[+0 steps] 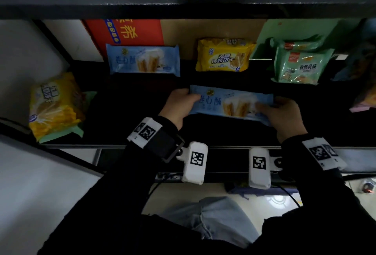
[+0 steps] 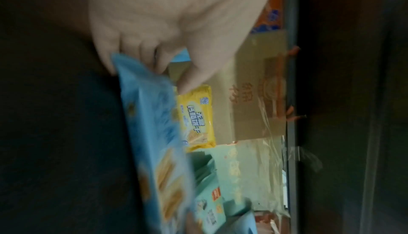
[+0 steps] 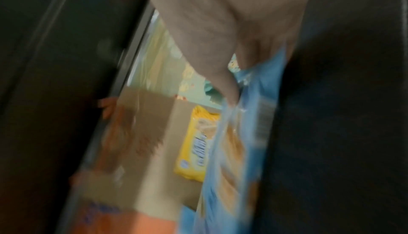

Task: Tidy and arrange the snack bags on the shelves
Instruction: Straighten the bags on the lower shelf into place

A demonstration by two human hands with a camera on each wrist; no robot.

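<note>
A long light-blue snack bag (image 1: 230, 103) (image 2: 154, 141) (image 3: 238, 150) is held level over the dark shelf (image 1: 126, 100). My left hand (image 1: 180, 105) (image 2: 167, 60) grips its left end, thumb on top. My right hand (image 1: 281, 115) (image 3: 234, 73) grips its right end. Standing at the back of the shelf are a matching blue bag (image 1: 143, 60), a yellow biscuit bag (image 1: 223, 55) (image 2: 196, 117) (image 3: 198, 143) and a green bag (image 1: 299, 65) (image 2: 212, 208). Another yellow bag (image 1: 55, 106) lies tilted at the left on a green one.
Cardboard boxes line the back wall: a red one (image 1: 126, 32), a brown one (image 1: 213, 28) (image 2: 258, 89) and a pale green one (image 1: 295, 30). An upper shelf (image 1: 183, 4) overhangs close above. More bags (image 1: 366, 98) sit at the far right edge.
</note>
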